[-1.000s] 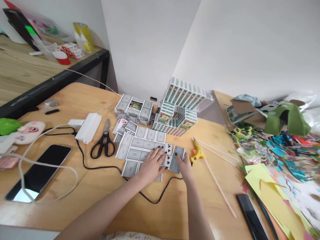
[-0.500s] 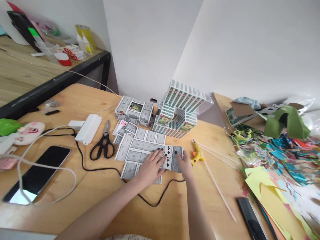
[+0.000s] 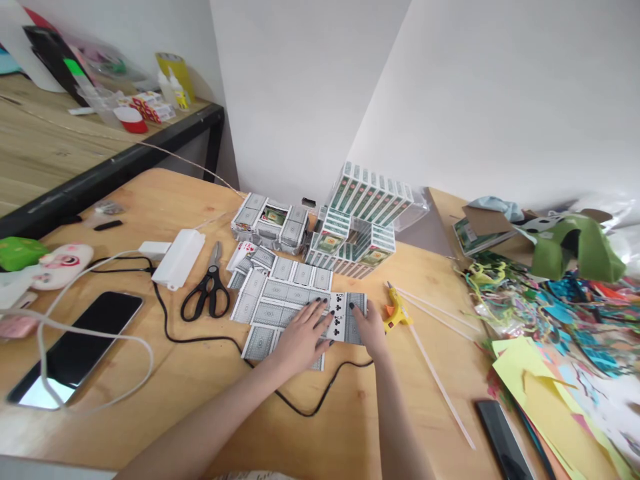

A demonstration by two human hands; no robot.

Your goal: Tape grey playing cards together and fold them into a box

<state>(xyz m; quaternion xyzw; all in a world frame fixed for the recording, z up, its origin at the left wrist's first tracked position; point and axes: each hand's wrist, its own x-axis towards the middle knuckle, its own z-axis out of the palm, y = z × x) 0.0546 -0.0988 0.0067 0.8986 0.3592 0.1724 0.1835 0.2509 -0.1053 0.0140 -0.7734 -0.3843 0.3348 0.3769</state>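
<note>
A sheet of joined playing cards [image 3: 273,313], grey patterned backs up, lies on the table in front of me. My left hand [image 3: 299,337] rests flat on it, fingers spread and pressing down. To its right, face-up club cards [image 3: 338,317] show a six and a five. At the sheet's right end is a back-up playing card [image 3: 355,310], whose right edge my right hand [image 3: 371,328] grips, thumb on top and fingers partly hidden. Just beyond that hand lies a yellow glue gun [image 3: 397,311] with a clear glue stick [image 3: 440,380] trailing from it.
Behind the sheet stand a card-covered structure [image 3: 270,223] and stacked green-and-white card boxes [image 3: 367,193]. Black scissors [image 3: 206,290], a white power box [image 3: 179,259] and a phone [image 3: 77,347] lie left. A black cable [image 3: 200,340] runs under the sheet. Coloured scraps [image 3: 545,307] cover the right side.
Both hands stay in nearly the same place on the cards. The whole view has shifted very slightly; nothing else has visibly moved.
</note>
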